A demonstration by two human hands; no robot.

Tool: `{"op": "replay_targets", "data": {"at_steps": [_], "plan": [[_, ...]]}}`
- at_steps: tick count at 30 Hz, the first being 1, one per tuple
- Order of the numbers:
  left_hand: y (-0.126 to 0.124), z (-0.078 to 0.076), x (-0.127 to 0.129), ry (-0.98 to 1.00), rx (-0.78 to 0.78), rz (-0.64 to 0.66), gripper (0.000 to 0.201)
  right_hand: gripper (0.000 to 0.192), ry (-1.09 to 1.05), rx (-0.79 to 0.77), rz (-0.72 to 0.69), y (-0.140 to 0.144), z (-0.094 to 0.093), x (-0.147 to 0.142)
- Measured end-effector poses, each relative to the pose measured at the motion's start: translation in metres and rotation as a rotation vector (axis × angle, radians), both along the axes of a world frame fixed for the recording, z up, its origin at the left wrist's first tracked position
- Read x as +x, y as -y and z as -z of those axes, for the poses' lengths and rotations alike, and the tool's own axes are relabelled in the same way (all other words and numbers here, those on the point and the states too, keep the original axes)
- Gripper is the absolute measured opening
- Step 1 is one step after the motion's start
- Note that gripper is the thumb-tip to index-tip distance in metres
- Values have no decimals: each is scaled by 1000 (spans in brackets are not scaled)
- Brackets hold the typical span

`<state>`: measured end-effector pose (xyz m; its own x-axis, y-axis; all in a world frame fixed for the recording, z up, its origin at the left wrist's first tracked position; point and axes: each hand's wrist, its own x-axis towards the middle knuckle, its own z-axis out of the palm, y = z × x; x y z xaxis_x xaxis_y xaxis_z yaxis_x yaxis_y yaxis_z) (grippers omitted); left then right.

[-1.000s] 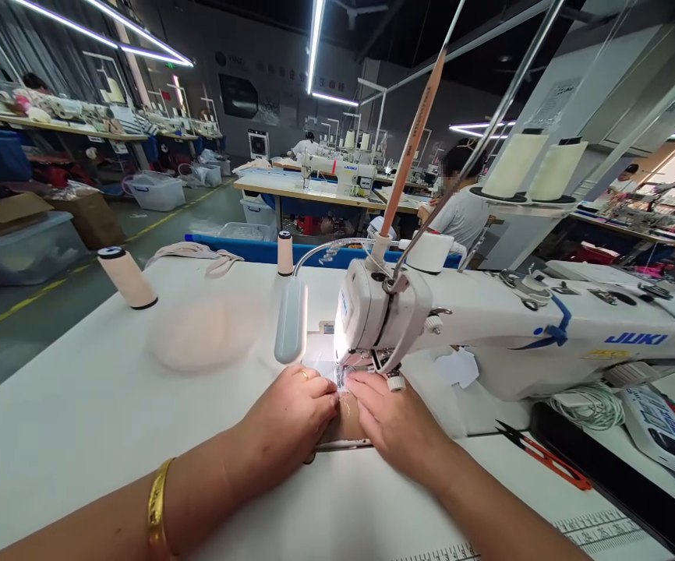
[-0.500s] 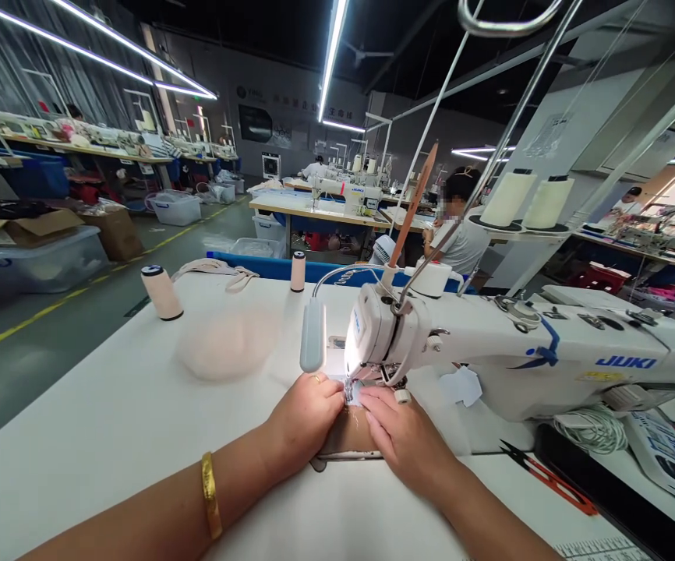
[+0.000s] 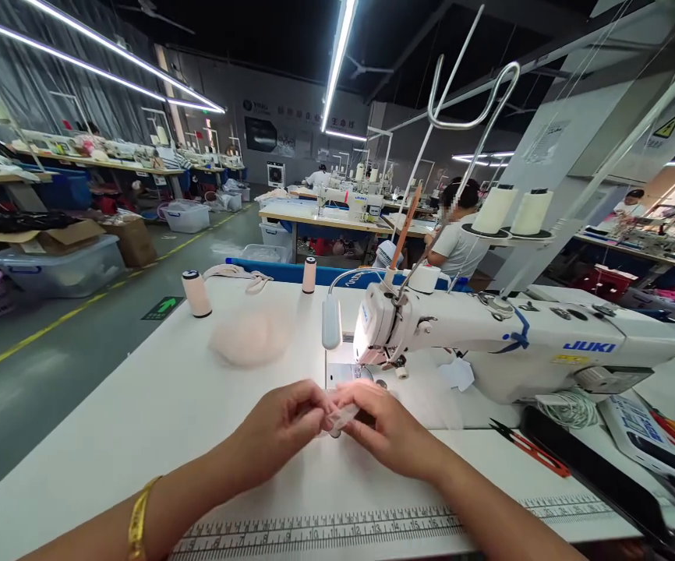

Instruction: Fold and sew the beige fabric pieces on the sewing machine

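My left hand [image 3: 282,428] and my right hand [image 3: 393,432] meet just in front of the sewing machine [image 3: 408,319]. Between them is a small piece of sheer pale fabric [image 3: 344,416], pinched by the fingers of both. Part of it is hidden behind the fingertips. The lit needle area and metal plate [image 3: 342,375] lie just beyond my hands, apart from the fabric. A heap of sheer pinkish fabric [image 3: 252,339], slightly blurred, rests on the white table left of the machine.
Two peach thread spools [image 3: 197,294] [image 3: 309,276] stand at the table's back. A ruler scale [image 3: 326,534] runs along the front edge. Orange-handled thread snips [image 3: 533,448] and a long black case [image 3: 588,475] lie at right. A seated person [image 3: 457,226] works beyond the machine.
Both hands have come back from under the needle toward me, holding the small fabric piece up between them. The view has shifted, bringing the ruler scale into sight.
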<state>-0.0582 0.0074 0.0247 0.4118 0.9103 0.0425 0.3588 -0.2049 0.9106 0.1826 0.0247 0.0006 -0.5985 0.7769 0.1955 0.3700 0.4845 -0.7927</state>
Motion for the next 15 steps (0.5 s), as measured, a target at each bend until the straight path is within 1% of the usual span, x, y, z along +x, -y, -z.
{"op": "replay_targets", "data": {"at_steps": [2,3,4,5,7,10,12,14,15], "plan": [[10,-13,-15,302,-335,-72,26,28,-198,-319,-62,-1,-8,-13],[13,-18,-22,389,-454,-78,31,33,-284,-436,-90,-2,-12,-20],[14,-21,-28,433,-544,-61,35,37,-335,-513,-115,-2,-16,-28],[15,-23,-33,445,-596,-34,39,40,-342,-557,-133,-3,-20,-35],[14,-25,-40,394,-600,5,46,41,-238,-580,-152,-6,-27,-49],[9,-23,-47,326,-491,-38,52,36,-57,-567,-129,-13,-31,-68],[3,-23,-55,344,-427,-110,57,35,-58,-632,-126,-22,-29,-79],[-6,-25,-68,372,-350,-215,60,37,-129,-706,-171,-34,-24,-89],[-11,-26,-75,379,-302,-273,60,38,-180,-713,-193,-41,-22,-95]]}}
